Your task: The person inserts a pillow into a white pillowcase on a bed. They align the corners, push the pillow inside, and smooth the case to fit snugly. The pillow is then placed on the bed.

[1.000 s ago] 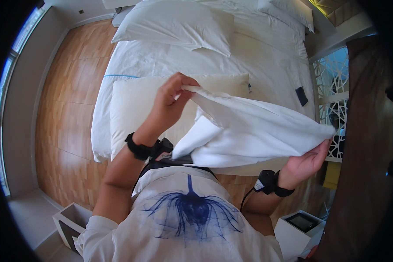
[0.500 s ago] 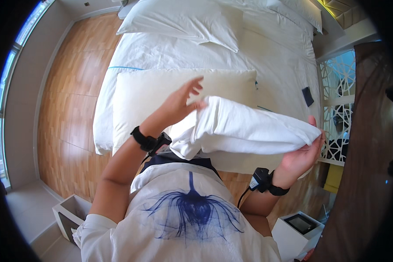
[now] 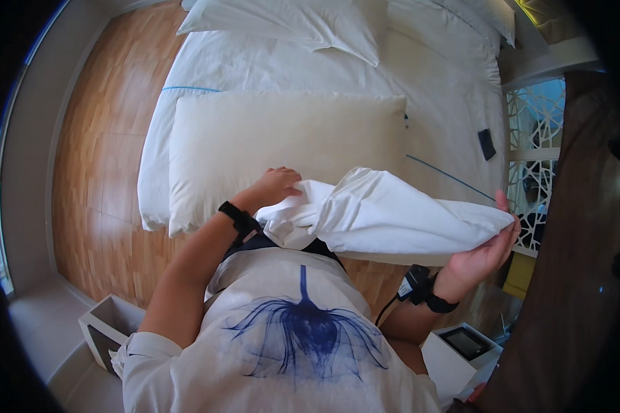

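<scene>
A white pillowcase (image 3: 399, 213), loosely bunched, stretches between my hands in front of my waist. My left hand (image 3: 277, 186) has its fingers curled and its thumb on the cloth, closed on the bunched left end. At the other end, my right hand (image 3: 486, 251) holds the corner, palm up, with its fingertips partly behind the fabric. Just beyond lies a plump, cream-coloured pillow (image 3: 289, 134), flat on the bed. The cloth hides part of its near right side.
Another white pillow (image 3: 289, 24) lies farther up the white-sheeted bed (image 3: 441, 103). A dark flat object (image 3: 486, 144) rests near the bed's right edge, beside a patterned white lattice screen (image 3: 534, 131). White boxy units stand low on both sides, the right one (image 3: 455, 361) bearing a dark panel.
My left hand has come down and toward me, from raised with spread fingers to closed on the pillowcase's left end. The right hand keeps its corner. The view has shifted slightly.
</scene>
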Tool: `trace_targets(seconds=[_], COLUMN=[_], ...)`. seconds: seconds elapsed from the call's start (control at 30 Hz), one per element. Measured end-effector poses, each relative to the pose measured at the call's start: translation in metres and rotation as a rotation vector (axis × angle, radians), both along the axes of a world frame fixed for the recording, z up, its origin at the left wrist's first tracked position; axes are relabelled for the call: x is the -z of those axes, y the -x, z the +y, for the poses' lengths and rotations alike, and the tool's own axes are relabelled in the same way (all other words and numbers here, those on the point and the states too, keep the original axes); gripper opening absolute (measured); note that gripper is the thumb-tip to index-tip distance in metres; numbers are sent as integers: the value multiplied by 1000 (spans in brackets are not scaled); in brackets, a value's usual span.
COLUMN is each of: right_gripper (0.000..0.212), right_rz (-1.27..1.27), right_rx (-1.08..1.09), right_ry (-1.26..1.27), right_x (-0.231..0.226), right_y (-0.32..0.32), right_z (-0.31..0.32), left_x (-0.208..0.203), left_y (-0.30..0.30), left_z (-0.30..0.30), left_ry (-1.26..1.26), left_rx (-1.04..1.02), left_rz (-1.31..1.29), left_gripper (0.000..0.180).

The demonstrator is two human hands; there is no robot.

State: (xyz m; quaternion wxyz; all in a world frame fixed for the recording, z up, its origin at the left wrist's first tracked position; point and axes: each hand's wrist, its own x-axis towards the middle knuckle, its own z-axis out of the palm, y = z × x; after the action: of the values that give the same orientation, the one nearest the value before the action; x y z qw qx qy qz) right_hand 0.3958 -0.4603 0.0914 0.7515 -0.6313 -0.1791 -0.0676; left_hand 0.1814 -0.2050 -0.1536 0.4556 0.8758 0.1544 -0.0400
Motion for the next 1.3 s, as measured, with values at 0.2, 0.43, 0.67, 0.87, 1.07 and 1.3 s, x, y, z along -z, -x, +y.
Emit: trace_targets(seconds=[0.2, 0.43, 0.67, 0.87, 1.07, 1.3], right_gripper=[23, 15, 15, 19, 26, 48], right_rz=[32, -68, 123, 154, 271, -543], right_rx=[202, 405, 223, 172, 28, -214], right_ry=[113, 540, 624, 841, 645, 1069], right_x=[26, 63, 131, 184, 206, 183], right_y=[-22, -49, -63, -58, -55, -6], right_z=[-21, -48, -15, -10, -13, 52], left_x=[-89, -226, -151, -82, -42, 13], left_y=[26, 65, 57, 89, 121, 138], left_z=[18, 45, 89, 59, 6, 4], left_ry=[384, -162, -405, -256, -491, -656], left_rx=[-419, -478, -727, -734, -557, -714], left_rz=[-151, -399, -374, -166, 194, 104], left_gripper=[16, 14, 14, 30, 64, 67])
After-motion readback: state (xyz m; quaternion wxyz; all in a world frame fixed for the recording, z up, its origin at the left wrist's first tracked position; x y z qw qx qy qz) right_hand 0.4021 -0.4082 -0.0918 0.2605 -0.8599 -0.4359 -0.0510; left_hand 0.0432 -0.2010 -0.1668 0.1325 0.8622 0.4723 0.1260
